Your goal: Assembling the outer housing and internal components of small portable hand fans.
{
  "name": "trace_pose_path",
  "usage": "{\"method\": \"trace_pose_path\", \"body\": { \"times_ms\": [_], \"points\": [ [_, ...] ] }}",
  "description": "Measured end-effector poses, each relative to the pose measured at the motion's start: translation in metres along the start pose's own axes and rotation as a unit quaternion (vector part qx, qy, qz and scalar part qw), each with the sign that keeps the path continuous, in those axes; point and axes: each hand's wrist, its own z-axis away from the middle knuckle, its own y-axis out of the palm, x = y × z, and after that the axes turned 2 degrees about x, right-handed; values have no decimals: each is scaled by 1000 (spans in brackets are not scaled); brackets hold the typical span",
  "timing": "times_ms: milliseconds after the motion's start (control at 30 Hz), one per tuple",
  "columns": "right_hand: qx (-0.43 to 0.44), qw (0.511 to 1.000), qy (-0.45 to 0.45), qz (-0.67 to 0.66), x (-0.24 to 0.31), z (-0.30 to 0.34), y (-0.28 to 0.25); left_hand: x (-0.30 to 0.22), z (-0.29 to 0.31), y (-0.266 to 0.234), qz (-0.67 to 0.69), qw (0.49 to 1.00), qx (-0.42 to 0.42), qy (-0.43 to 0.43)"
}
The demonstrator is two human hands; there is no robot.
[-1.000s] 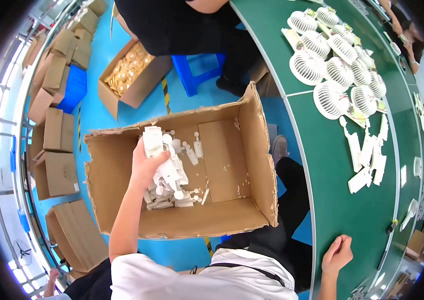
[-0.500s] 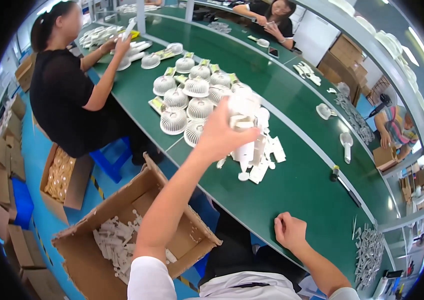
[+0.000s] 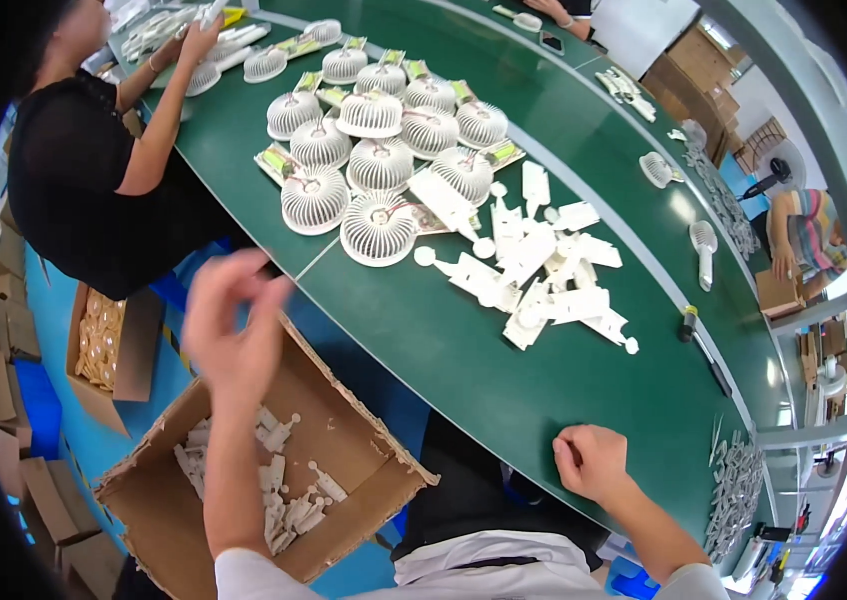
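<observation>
My left hand [image 3: 234, 325], blurred by motion, is above the near edge of an open cardboard box [image 3: 344, 400]. Its thumb and fingers are apart, and nothing shows between them. Inside the box lie loose white plastic parts [image 3: 289, 510]. My right hand [image 3: 592, 462] rests as a fist at the front edge of the green table [image 3: 464, 380], with no object visible in it. Beyond my hands, a heap of flat white plastic parts with round ends [image 3: 534, 260] is spread on the tabletop. Left of the heap stand several ribbed white domes [image 3: 378, 228] with wires and green boards.
A co-worker in black [image 3: 74, 190] handles white parts at the left. Toward the right are a screwdriver [image 3: 689, 322], a ribbed white piece with a handle [image 3: 705, 255] and a grey pile of small parts [image 3: 736, 495]. Metal frame posts [image 3: 819, 430] rise there.
My left hand has let go of a bunch of white plastic parts, now spread on the table, and moved left and down over the box. My right fist stays put. The view has shifted slightly.
</observation>
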Motion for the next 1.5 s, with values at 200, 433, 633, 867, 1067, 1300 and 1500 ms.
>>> {"method": "trace_pose_path", "body": {
  "times_ms": [200,433,633,867,1067,1300,1500],
  "points": [
    [146,964,-206,-80,40,-65,19,99,194,-132,-336,925,-74,-163],
    [146,974,-167,-55,47,-76,43,197,423,-190,-484,621,363,-499],
    [157,976,-149,1,50,-78,41,192,426,-157,-480,580,555,-354],
    [131,976,-173,19,53,-79,47,243,456,-134,-472,563,580,-352],
    [138,977,-158,38,54,-77,43,226,436,-125,-367,572,618,-395],
    [155,975,-158,8,58,-81,41,176,469,-123,-335,668,538,-390],
    [139,976,-170,-1,60,-83,43,194,486,-123,-389,565,625,-374]
  ]
}}
